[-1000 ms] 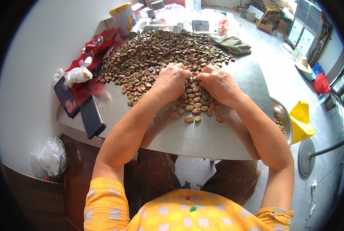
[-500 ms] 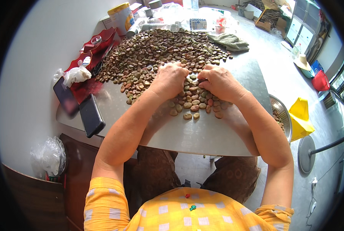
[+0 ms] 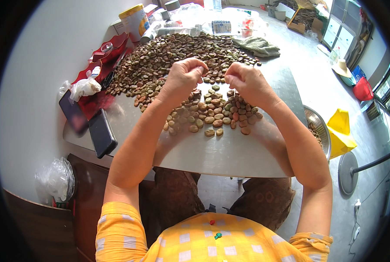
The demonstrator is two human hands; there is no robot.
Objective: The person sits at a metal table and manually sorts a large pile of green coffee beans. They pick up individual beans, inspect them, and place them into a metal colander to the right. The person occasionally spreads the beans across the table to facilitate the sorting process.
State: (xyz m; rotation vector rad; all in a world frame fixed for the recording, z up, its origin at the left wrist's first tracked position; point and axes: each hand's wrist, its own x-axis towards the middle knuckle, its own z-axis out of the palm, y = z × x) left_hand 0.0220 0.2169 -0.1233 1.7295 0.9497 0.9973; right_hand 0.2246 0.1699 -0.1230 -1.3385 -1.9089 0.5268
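A broad heap of dried brown and greenish broad beans (image 3: 160, 56) covers the far part of the metal-topped table (image 3: 203, 155). Nearer to me a smaller, looser group of broad beans (image 3: 217, 109) lies a single layer deep. My left hand (image 3: 185, 79) is raised over the left side, between heap and group, its thumb and fingers drawn together. Facing it, my right hand (image 3: 248, 83) hovers above the right side of the smaller group, fingertips pinched too. Whatever may be between the fingertips of either hand is too small to tell.
Two phones (image 3: 102, 133) lie at the table's left edge by a red tray (image 3: 86, 74). A tin (image 3: 135, 21), plastic bottles (image 3: 221, 27) and a grey-green cloth (image 3: 258, 46) stand or lie behind the heap. A metal colander (image 3: 324, 126) sits beyond the right edge.
Both hands have lifted off the beans and moved slightly away from me, the left one also a little leftward. More of the smaller group of beans now shows between my arms.
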